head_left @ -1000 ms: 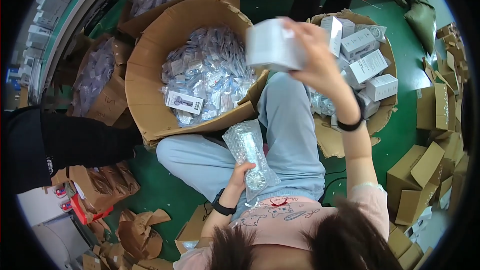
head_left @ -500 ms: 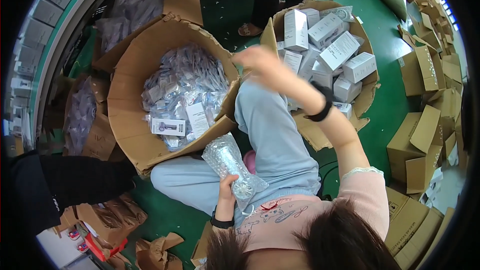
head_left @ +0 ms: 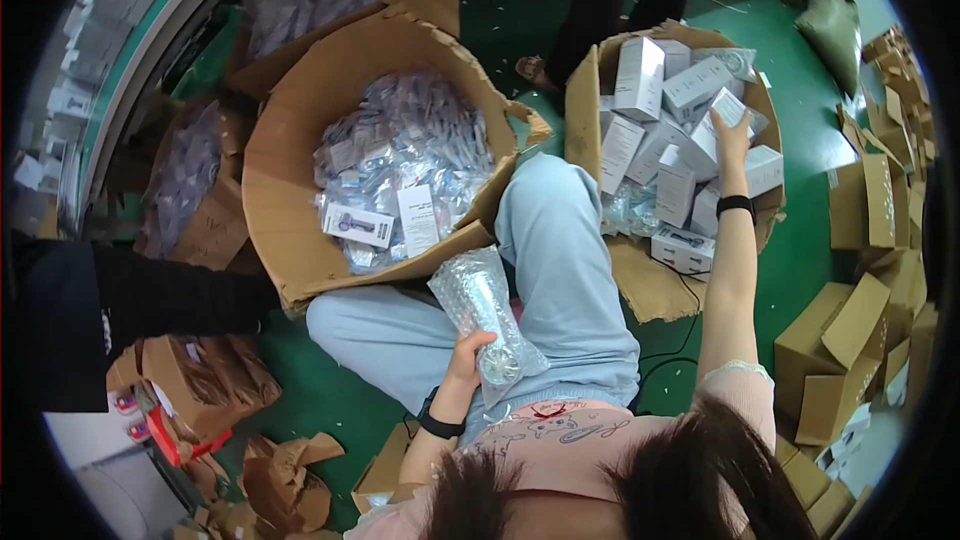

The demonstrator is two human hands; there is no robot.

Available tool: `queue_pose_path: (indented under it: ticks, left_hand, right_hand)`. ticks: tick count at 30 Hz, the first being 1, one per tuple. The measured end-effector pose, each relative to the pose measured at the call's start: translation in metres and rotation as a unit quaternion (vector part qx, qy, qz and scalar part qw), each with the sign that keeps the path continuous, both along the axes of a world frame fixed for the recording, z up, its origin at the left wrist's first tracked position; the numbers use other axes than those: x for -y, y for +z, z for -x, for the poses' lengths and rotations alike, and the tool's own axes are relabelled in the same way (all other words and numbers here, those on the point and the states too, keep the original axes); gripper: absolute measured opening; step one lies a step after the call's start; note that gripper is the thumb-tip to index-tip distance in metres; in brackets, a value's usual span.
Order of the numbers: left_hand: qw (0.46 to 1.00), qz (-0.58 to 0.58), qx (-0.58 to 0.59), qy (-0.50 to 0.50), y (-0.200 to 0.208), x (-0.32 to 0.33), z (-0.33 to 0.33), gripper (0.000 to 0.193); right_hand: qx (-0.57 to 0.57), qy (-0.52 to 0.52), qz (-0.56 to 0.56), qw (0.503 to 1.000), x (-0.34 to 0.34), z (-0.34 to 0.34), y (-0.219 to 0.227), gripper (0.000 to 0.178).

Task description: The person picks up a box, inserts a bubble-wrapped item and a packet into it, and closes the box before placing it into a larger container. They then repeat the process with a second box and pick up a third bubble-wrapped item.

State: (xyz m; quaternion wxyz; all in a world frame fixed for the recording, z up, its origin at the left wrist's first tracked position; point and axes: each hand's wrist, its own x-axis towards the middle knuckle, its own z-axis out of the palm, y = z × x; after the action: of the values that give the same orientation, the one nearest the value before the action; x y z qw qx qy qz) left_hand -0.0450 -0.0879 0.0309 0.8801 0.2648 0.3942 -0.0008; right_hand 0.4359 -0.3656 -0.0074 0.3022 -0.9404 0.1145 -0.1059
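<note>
In my left hand (head_left: 472, 355) is a bubble-wrapped item (head_left: 472, 290), silvery with a round, ribbed end, which I hold over my lap. The kind of item inside the wrap is hard to make out. My right arm stretches forward to the right-hand carton (head_left: 640, 285), which is full of white boxes. There my right hand (head_left: 733, 138) grips a white box (head_left: 706, 143), fingers around its far end, while it still lies among the others.
Left of my knee stands a large open carton (head_left: 275, 160) of small clear plastic packets, with two white boxes (head_left: 358, 225) on top. A person's dark trouser leg (head_left: 180, 280) is at my left. Empty brown cartons (head_left: 830, 360) line the right side. A black cable (head_left: 685, 335) crosses the floor.
My right hand has swung from above my knee rightward into the carton of white boxes and onto one. My left hand keeps hold of the bubble-wrapped item. The whole view has shifted.
</note>
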Motion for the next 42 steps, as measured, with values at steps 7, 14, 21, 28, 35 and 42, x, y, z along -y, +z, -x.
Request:
queue_pose_path:
  ticks: [7, 14, 21, 28, 35, 42]
  left_hand:
    - [0.999, 0.037, 0.037, -0.003, 0.007, -0.004, 0.009, 0.038]
    - [0.997, -0.026, 0.065, 0.020, 0.011, -0.013, 0.037, 0.054]
    - [0.976, -0.136, 0.159, 0.069, 0.049, -0.015, 0.054, 0.073]
    - [0.951, -0.142, 0.228, 0.155, 0.043, -0.018, 0.051, 0.072]
    - [0.976, -0.140, 0.155, 0.059, 0.036, -0.016, 0.032, 0.070]
    - [0.983, -0.113, 0.140, -0.033, 0.040, 0.001, -0.010, 0.065]
  right_hand:
    - [0.101, 0.128, -0.126, 0.979, -0.051, 0.054, 0.036, 0.092]
    - [0.009, 0.599, -0.282, 0.749, -0.238, 0.169, 0.157, 0.093]
    - [0.008, 0.863, -0.175, 0.473, -0.444, 0.294, 0.072, 0.086]
    - [-0.168, 0.860, 0.115, 0.469, -0.470, 0.344, 0.005, 0.036]
    - [-0.093, 0.773, -0.016, 0.627, -0.291, 0.223, 0.104, 0.036]
    - [0.018, 0.192, 0.101, 0.976, -0.129, 0.026, 0.000, 0.063]
